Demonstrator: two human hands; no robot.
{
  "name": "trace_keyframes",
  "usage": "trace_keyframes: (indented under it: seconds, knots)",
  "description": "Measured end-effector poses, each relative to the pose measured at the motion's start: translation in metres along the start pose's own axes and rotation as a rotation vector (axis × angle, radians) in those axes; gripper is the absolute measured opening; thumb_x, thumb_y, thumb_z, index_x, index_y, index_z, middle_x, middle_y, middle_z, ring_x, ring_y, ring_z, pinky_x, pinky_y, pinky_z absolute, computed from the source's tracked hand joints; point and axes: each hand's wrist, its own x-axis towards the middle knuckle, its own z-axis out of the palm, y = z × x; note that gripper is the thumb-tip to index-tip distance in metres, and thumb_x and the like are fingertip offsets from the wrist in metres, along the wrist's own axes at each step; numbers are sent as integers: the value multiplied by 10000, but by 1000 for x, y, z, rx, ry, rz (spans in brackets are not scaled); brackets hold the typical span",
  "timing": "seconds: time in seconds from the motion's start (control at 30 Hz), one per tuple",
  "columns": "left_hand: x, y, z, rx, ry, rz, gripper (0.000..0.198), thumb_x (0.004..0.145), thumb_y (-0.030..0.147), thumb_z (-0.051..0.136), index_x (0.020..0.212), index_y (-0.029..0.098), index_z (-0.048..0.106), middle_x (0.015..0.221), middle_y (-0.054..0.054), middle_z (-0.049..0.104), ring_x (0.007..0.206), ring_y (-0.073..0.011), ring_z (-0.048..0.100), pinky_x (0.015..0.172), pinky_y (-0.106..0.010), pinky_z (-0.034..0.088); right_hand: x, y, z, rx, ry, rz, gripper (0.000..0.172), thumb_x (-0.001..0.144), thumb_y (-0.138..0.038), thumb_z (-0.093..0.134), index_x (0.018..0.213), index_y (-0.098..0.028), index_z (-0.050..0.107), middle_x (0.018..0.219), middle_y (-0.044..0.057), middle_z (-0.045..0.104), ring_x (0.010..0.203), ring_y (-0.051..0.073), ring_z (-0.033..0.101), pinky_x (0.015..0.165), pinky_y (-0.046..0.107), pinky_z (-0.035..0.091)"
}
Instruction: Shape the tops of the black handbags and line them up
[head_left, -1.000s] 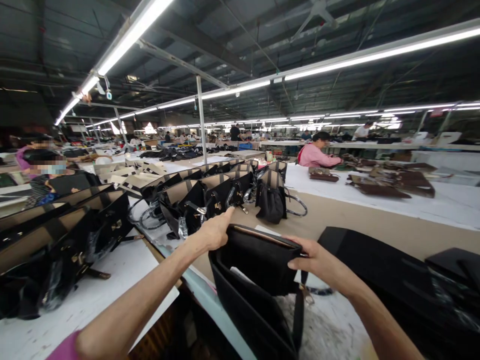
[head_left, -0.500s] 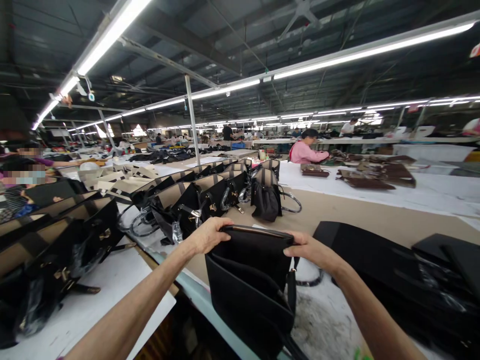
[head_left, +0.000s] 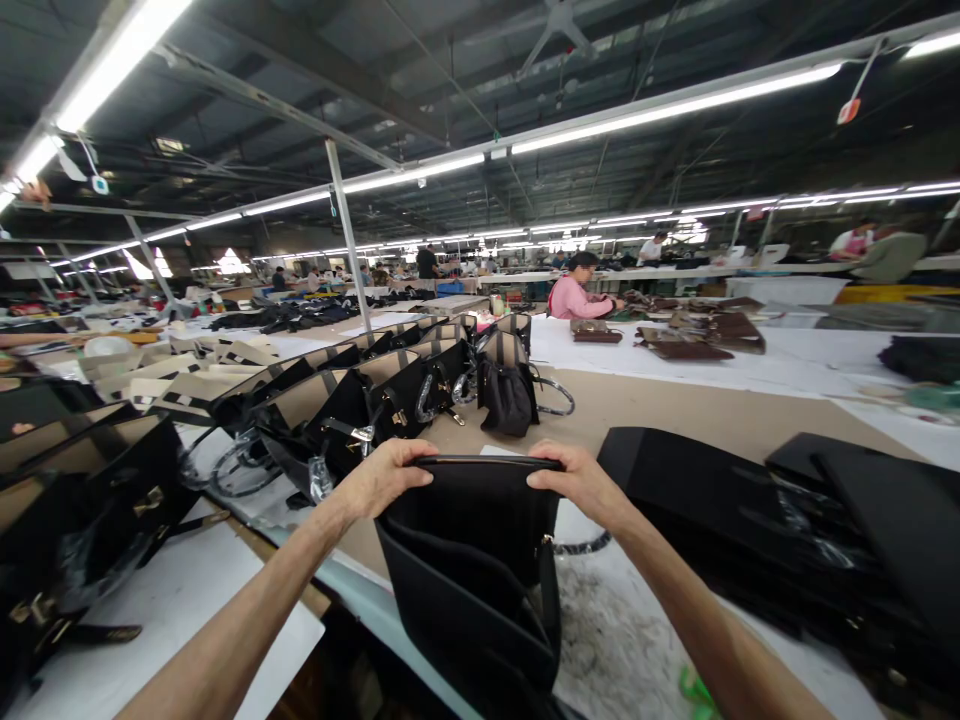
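One black handbag (head_left: pixel 472 570) is held at the lower centre of the frame. Its top rim is gripped by two hands, the left hand (head_left: pixel 382 478) and the right hand (head_left: pixel 574 480), each closed over it. Its base is cut off by the bottom edge. A row of black-and-tan handbags (head_left: pixel 352 390) is seen at middle left, too overlapped to be counted. One person in pink (head_left: pixel 574 298) is seated at upper centre.

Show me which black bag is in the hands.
The nearest black bag, gripped at its top rim by the left hand and right hand; the bags behind stand untouched.
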Motion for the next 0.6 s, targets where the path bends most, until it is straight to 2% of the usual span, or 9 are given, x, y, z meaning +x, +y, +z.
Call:
trace_keyframes:
  seconds: [0.2, 0.37, 0.6]
  knots:
    - [0, 2, -1, -46, -26, 14, 242, 682, 252, 565, 884, 122, 596, 788, -3, 595, 730, -125, 504, 694, -213, 378, 3, -2, -3, -55, -23, -36, 145, 734, -280, 538, 758, -163, 620, 786, 10, 562, 770, 165, 520, 709, 256, 366]
    - [-3, 3, 2, 32, 31, 37, 281, 728, 302, 536, 929, 118, 607, 829, -11, 605, 770, -137, 510, 727, -227, 374, 5, -7, -2, -116, -6, -84, 147, 763, -279, 508, 733, -173, 605, 789, 11, 553, 764, 164, 520, 705, 253, 362]
    - [1, -8, 6, -45, 70, 1, 277, 716, 299, 537, 897, 103, 614, 788, -23, 622, 715, -138, 527, 691, -237, 397, 12, -5, -2, -159, -27, -99, 147, 763, -287, 496, 709, -175, 576, 757, 5, 530, 746, 161, 508, 692, 255, 354]
